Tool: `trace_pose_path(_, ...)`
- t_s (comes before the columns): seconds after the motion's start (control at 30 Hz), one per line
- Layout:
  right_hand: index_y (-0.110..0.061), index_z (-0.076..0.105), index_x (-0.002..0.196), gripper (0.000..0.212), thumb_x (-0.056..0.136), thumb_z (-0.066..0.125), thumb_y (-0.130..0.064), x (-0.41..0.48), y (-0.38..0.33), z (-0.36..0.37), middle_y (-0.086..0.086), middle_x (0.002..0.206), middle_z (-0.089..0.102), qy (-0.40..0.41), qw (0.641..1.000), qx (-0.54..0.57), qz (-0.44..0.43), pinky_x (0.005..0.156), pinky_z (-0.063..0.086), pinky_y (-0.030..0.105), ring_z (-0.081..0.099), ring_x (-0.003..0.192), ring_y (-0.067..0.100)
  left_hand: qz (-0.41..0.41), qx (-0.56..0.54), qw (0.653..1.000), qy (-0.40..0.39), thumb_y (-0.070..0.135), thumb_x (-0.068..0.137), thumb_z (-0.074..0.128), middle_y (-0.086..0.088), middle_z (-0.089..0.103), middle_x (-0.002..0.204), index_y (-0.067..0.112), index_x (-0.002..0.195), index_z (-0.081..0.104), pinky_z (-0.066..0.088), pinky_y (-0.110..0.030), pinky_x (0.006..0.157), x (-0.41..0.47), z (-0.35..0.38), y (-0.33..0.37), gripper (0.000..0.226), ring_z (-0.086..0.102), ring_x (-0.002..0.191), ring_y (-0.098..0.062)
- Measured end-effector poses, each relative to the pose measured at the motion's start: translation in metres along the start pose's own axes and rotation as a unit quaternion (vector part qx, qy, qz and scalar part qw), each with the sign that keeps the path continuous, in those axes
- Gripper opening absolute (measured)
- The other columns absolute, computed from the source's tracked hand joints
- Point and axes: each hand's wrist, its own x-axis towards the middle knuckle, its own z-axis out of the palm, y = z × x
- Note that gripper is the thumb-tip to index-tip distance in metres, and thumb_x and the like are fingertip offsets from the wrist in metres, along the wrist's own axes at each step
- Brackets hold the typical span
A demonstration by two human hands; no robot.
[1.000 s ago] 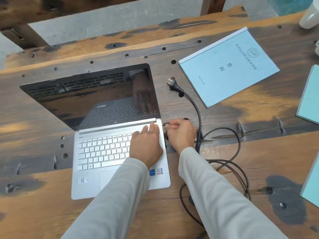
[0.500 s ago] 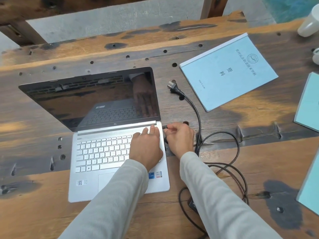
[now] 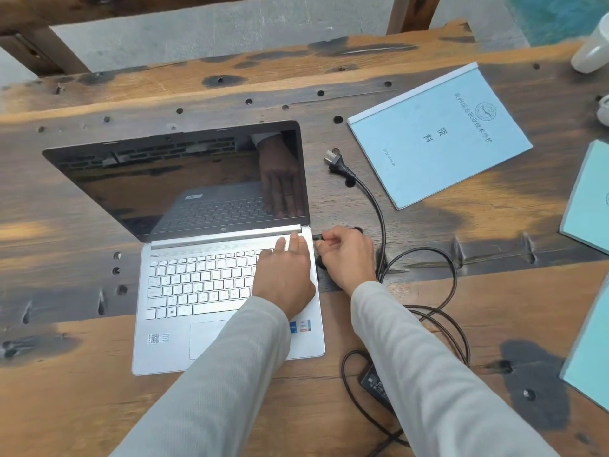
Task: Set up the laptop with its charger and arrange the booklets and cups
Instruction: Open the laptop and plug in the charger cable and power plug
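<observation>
An open silver laptop [image 3: 211, 285] with a dark screen stands on the wooden table [image 3: 99, 407]. My left hand [image 3: 285, 275] lies flat on the keyboard's right side, fingers together. My right hand [image 3: 347, 255] pinches the black charger connector against the laptop's right edge near the hinge. The black cable [image 3: 382, 212] loops right of the laptop, its wall plug [image 3: 336, 163] lying loose on the table. The power brick [image 3: 377, 387] is partly hidden under my right sleeve. A light blue booklet [image 3: 438, 136] lies at the upper right. A white cup [image 3: 591, 51] stands at the far right edge.
Two more light blue booklets lie cut off at the right, one [image 3: 590, 199] mid-height, one [image 3: 590, 361] lower. A second white object [image 3: 603, 108] peeks in at the right edge. The table has many small holes and notches. A wooden beam [image 3: 39, 51] and grey floor lie beyond the far edge.
My view has shifted slightly. Both hands stay at the laptop's right edge; my right hand has pressed the connector a little closer to the laptop's side.
</observation>
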Motion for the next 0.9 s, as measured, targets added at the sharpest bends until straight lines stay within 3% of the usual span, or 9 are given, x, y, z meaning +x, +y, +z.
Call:
trace_pose_path(0.13, -0.021, 0.076, 0.092, 0.013, 0.084, 0.071, -0.029, 0.005, 0.007, -0.012, -0.007, 0.079, 0.073, -0.003, 1.000, -0.007, -0.015, 0.081, 0.049, 0.022, 0.066, 0.080, 0.013, 0.000, 0.001, 1.000, -0.001, 0.021, 0.085, 0.048, -0.007, 0.038, 0.153, 0.005, 0.145, 0.034, 0.042, -0.041, 0.092, 0.000, -0.001, -0.001, 0.064, 0.044, 0.131, -0.027)
trace_pose_path(0.23, -0.023, 0.068, 0.091, 0.008, 0.086, 0.068, -0.030, 0.007, 0.020, -0.029, -0.007, 0.081, 0.065, 0.125, 0.991, -0.049, -0.031, 0.073, 0.035, 0.022, 0.057, 0.078, 0.014, 0.007, 0.001, 1.000, -0.006, 0.023, 0.086, 0.050, -0.007, 0.034, 0.157, 0.007, 0.147, 0.032, 0.042, -0.041, 0.094, 0.001, -0.001, -0.002, 0.065, 0.042, 0.133, -0.026)
trace_pose_path(0.3, -0.019, 0.063, 0.099, 0.019, 0.084, 0.071, -0.029, 0.010, 0.032, -0.043, -0.003, 0.090, 0.061, 0.176, 0.983, -0.050, -0.002, 0.076, 0.034, 0.023, 0.057, 0.086, 0.019, 0.006, -0.002, 1.000, -0.007, 0.023, 0.087, 0.051, -0.006, 0.033, 0.158, 0.007, 0.147, 0.031, 0.042, -0.041, 0.094, 0.000, -0.001, -0.004, 0.066, 0.043, 0.133, -0.026)
trace_pose_path(0.37, -0.015, 0.060, 0.107, 0.034, 0.082, 0.075, -0.034, 0.014, 0.041, -0.054, 0.003, 0.101, 0.062, 0.154, 0.984, -0.075, 0.052, 0.087, 0.042, 0.032, 0.058, 0.097, 0.023, 0.003, -0.007, 1.000, -0.008, 0.022, 0.086, 0.051, -0.006, 0.033, 0.158, 0.008, 0.148, 0.030, 0.043, -0.041, 0.093, -0.001, -0.001, -0.004, 0.067, 0.043, 0.134, -0.026)
trace_pose_path(0.43, -0.015, 0.058, 0.107, 0.037, 0.083, 0.075, -0.037, 0.017, 0.045, -0.059, 0.003, 0.100, 0.066, 0.118, 0.985, -0.099, 0.078, 0.088, 0.042, 0.033, 0.058, 0.101, 0.024, 0.000, -0.011, 1.000, -0.006, 0.021, 0.085, 0.052, -0.005, 0.032, 0.158, 0.008, 0.148, 0.030, 0.043, -0.041, 0.093, -0.001, 0.001, -0.003, 0.068, 0.042, 0.135, -0.025)
trace_pose_path(0.53, -0.015, 0.060, 0.101, 0.024, 0.087, 0.070, -0.033, 0.018, 0.044, -0.060, 0.003, 0.091, 0.071, 0.091, 0.989, -0.090, 0.078, 0.086, 0.041, 0.031, 0.060, 0.103, 0.026, 0.000, -0.022, 1.000, -0.013, 0.021, 0.085, 0.052, -0.005, 0.032, 0.158, 0.009, 0.147, 0.030, 0.044, -0.043, 0.093, 0.000, 0.000, -0.002, 0.067, 0.041, 0.135, -0.025)
trace_pose_path(0.67, -0.015, 0.066, 0.092, 0.010, 0.087, 0.067, -0.023, 0.021, 0.039, -0.067, 0.008, 0.101, 0.072, 0.053, 0.990, -0.037, 0.126, 0.097, 0.049, 0.037, 0.063, 0.106, 0.030, -0.001, -0.059, 0.997, -0.042, 0.018, 0.084, 0.051, -0.003, 0.026, 0.162, 0.014, 0.146, 0.033, 0.043, -0.045, 0.095, 0.001, -0.005, -0.008, 0.065, 0.042, 0.136, -0.025)
trace_pose_path(0.77, -0.013, 0.067, 0.077, 0.010, 0.083, 0.069, -0.021, 0.016, 0.034, -0.075, 0.009, 0.095, 0.072, 0.034, 0.990, -0.005, 0.140, 0.090, 0.054, 0.045, 0.069, 0.093, 0.035, -0.001, -0.094, 0.995, -0.038, 0.014, 0.082, 0.049, -0.003, 0.026, 0.161, 0.014, 0.139, 0.037, 0.037, -0.050, 0.105, -0.006, -0.010, -0.006, 0.058, 0.037, 0.139, -0.025)
trace_pose_path(0.9, -0.015, 0.056, 0.061, 0.035, 0.073, 0.081, -0.037, -0.001, 0.030, -0.074, 0.007, 0.069, 0.071, -0.014, 0.991, -0.076, 0.112, 0.075, 0.053, 0.034, 0.066, 0.075, 0.026, 0.013, -0.122, 0.992, 0.041, 0.018, 0.086, 0.031, 0.000, 0.030, 0.158, 0.016, 0.144, 0.034, 0.024, -0.050, 0.117, -0.021, -0.005, 0.020, 0.057, 0.025, 0.146, -0.022)
